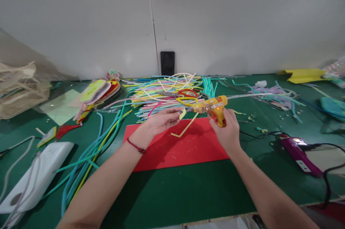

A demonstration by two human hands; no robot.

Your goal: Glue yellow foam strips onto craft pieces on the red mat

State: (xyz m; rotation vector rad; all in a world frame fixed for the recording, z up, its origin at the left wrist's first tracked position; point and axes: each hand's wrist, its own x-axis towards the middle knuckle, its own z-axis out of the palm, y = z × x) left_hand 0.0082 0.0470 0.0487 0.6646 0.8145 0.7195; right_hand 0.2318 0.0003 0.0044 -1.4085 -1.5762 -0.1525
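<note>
My right hand [227, 128] is closed round the handle of a yellow hot glue gun [211, 107], whose nozzle points left. A clear glue stick [250, 95] juts out of its back end. Close to the nozzle, my left hand [167, 119] pinches a small pale yellow piece [182, 114] between thumb and fingertips. From about there a bent pale yellow strip [185, 128] hangs over a red sheet [175, 153]; whether it joins the pinched piece I cannot tell. Behind the hands lie scissors [185, 94] with red and yellow handles, on a heap of coloured strips [161, 94].
A black phone [167, 63] leans on the grey partition. At left are a white power strip [37, 175], long blue-green strips [99, 150] and layered felt-like shapes [97, 92]. A purple socket block [302, 157] with cables sits at right, near purple scraps [266, 94].
</note>
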